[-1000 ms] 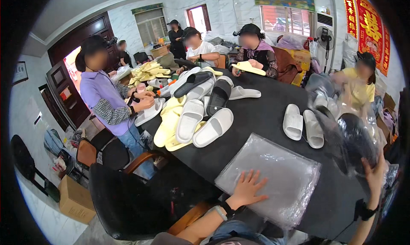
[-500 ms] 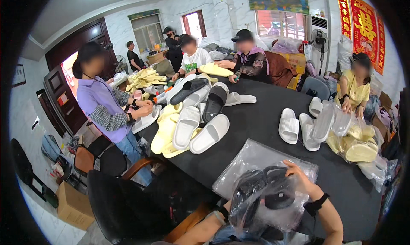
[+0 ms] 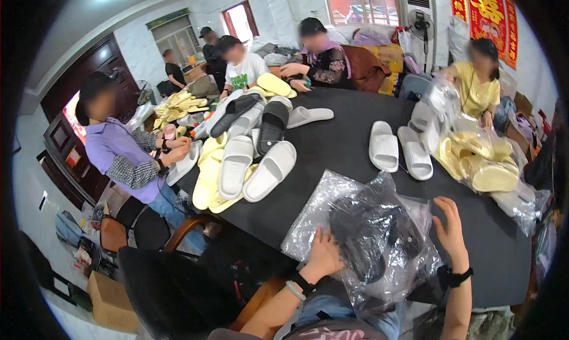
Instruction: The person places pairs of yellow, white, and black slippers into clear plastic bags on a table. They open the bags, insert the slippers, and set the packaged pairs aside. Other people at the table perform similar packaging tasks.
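Black slippers, clear bag, likely centred for reach: your right hand, grip spread; left hand, grip unclear.

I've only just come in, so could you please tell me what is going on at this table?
The person's left hand rests at the left edge of a clear bag of black slippers, while the open right hand is raised beside its right edge. The bag lies over clear plastic sheets on the black table. Across the table, a co-worker in yellow handles light slippers in clear plastic, and loose white, black and yellow slippers are heaped toward the left.
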The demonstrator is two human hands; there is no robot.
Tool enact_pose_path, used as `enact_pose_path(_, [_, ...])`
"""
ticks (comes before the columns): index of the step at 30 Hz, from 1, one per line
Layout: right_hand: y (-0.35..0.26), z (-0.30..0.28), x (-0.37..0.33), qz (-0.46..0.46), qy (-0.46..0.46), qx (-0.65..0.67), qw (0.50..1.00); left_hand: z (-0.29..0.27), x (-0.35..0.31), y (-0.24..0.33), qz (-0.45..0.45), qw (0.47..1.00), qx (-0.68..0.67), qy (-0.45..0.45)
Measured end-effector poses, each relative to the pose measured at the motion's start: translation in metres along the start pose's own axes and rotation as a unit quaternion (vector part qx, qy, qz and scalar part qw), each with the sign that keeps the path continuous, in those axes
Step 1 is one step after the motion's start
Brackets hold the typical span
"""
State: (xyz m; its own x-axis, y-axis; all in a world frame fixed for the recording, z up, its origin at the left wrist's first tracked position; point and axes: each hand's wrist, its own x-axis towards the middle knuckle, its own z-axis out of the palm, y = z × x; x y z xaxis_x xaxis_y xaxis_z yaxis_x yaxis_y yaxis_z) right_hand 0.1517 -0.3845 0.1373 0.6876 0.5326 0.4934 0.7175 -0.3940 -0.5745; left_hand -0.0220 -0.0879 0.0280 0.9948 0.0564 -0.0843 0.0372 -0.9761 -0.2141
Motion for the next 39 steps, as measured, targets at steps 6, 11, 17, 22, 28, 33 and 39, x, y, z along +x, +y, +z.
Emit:
enact_pose_path(6, [-0.062, 0.001, -0.07, 0.056, -0.159, 0.039, 0.985, 0.025, 0.007, -0.002, 0.006, 0.999, -0.035, 0.014])
enact_pose_path(11, [-0.067, 0.046, -0.109, 0.007, -0.166, 0.047, 0.985, 0.022, 0.008, 0.001, 0.008, 0.997, -0.059, 0.053])
enact_pose_path(17, [-0.089, 0.088, -0.106, 0.024, -0.148, 0.022, 0.988, 0.016, 0.008, -0.001, 0.001, 0.998, -0.052, 0.041])
enact_pose_path(22, [-0.085, 0.12, -0.114, -0.03, -0.171, -0.113, 0.978, 0.03, 0.01, -0.003, 0.022, 0.989, -0.093, 0.113])
enact_pose_path(28, [-0.063, 0.117, -0.123, -0.025, -0.137, -0.044, 0.989, 0.032, 0.011, -0.002, 0.02, 0.988, -0.092, 0.126])
enact_pose_path(33, [-0.044, 0.076, -0.118, -0.059, -0.157, -0.068, 0.984, 0.019, 0.008, -0.001, 0.028, 0.958, -0.231, 0.167])
enact_pose_path(39, [-0.025, 0.047, -0.118, -0.027, -0.082, -0.054, 0.995, 0.02, 0.004, -0.017, 0.053, 0.951, -0.284, 0.109])
